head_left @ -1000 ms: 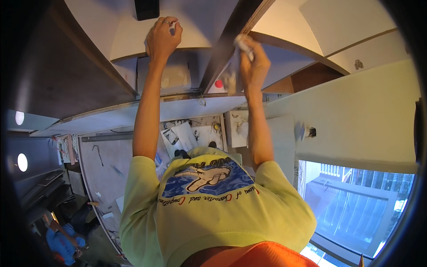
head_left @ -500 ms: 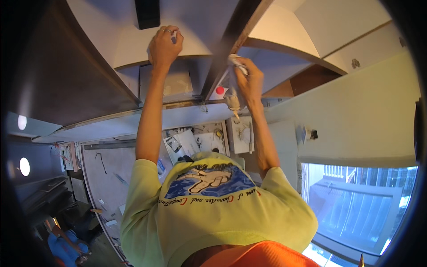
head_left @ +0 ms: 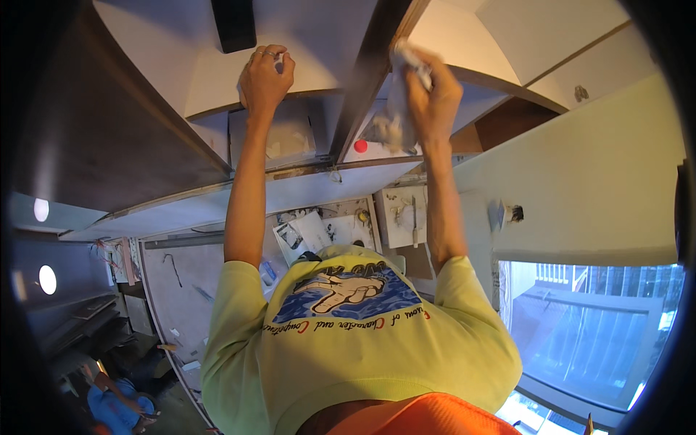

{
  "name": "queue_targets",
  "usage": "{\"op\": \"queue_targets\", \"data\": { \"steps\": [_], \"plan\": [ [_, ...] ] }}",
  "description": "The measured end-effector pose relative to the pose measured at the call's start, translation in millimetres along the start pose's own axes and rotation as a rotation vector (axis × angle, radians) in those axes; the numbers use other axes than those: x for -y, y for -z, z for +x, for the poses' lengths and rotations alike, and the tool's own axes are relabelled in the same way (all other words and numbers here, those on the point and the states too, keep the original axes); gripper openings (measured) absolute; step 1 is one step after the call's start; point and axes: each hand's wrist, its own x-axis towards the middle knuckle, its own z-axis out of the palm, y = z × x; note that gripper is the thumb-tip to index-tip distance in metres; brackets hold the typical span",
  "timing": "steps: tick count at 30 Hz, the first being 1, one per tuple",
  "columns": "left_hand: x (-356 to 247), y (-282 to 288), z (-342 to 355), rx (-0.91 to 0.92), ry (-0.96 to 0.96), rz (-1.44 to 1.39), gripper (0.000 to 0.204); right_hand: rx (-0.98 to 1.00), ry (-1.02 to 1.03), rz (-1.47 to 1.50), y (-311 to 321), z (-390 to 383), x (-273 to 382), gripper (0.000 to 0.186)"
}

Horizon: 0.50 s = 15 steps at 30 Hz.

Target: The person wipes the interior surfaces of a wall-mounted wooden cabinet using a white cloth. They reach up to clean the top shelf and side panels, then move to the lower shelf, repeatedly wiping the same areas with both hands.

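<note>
My left hand (head_left: 264, 83) is closed near the lip of a pale cabinet shelf (head_left: 210, 87), beside a black rectangular piece (head_left: 233, 25); what its curled fingers hold, if anything, is unclear. My right hand (head_left: 435, 94) grips a crumpled white cloth (head_left: 412, 58) against or very near the dark wooden divider (head_left: 373, 61); motion blurs it and the beige, partly see-through shapes dangling below. A red round object (head_left: 360, 146) lies in the lower compartment, left of my right wrist. A cardboard-coloured board or box (head_left: 283, 138) sits below my left hand.
Below are a cluttered worktop (head_left: 319, 225) and a white board with tools (head_left: 399, 217). A window (head_left: 580, 326) is at lower right, a long cream panel (head_left: 580, 167) at right. A person in blue (head_left: 116, 402) works at lower left beside dark stacked boards (head_left: 80, 326).
My right hand dipped half a second ago and is now raised again, farther right along the divider, with the cloth still in it. My left hand stays at the shelf, shifted slightly in view.
</note>
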Motion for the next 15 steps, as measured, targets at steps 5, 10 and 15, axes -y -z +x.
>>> {"op": "queue_targets", "data": {
  "steps": [5, 10, 15],
  "plan": [
    [0.3, 0.4, -1.8, -0.014, -0.031, 0.013, 0.015, 0.042, 0.174, -0.215, -0.7, 9.4, 2.0, 0.03],
    [5.0, -1.2, 1.4, -0.056, -0.038, 0.032, 0.014, 0.175, 0.324, -0.181, 8.6, 0.6, 12.7, 0.037],
    [8.7, -7.4, 0.3, -0.104, -0.076, 0.011, 0.012, 0.02, 0.318, -0.148, 16.9, 41.8, -2.0, 0.038]
  ]
}}
